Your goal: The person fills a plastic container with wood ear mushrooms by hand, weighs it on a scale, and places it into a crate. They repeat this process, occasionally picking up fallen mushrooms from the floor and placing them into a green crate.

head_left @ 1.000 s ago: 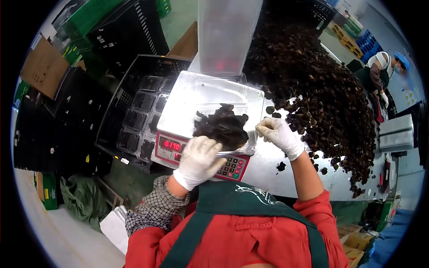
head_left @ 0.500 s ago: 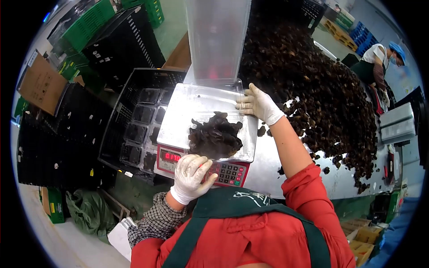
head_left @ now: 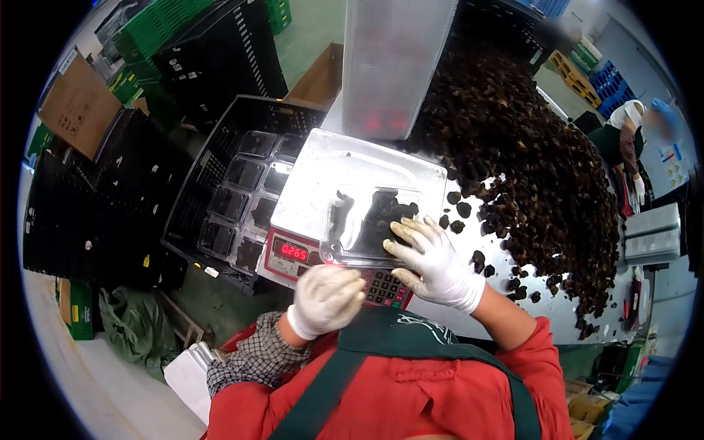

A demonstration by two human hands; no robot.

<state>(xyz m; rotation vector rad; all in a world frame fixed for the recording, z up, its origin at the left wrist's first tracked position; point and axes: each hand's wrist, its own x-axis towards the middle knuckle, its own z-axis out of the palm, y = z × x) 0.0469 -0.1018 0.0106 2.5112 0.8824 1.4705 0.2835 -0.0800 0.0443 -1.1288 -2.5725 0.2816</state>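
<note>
Crate: a black slatted plastic crate (head_left: 194, 180) beside the bench already holds several clear lidded boxes of dark fungus (head_left: 242, 172), so earlier portions look finished.
Scale: a white electronic scale (head_left: 323, 176) shows a lit red readout (head_left: 294, 251).
Left hand: the white-gloved left hand (head_left: 326, 297) hovers just before the keypad. It is blurred, so I cannot tell its grip.
Box: a clear plastic clamshell box (head_left: 359, 220) of dark fungus sits on the scale pan, filled, with its lid down.
Right hand: the white-gloved right hand (head_left: 433, 268) lies on the lid with the grip spread flat, clasping nothing. Crating seems left to do.
Pile: a large heap of loose dark fungus (head_left: 528, 139) on the steel bench (head_left: 546, 312) suggests many boxes remain.
</note>
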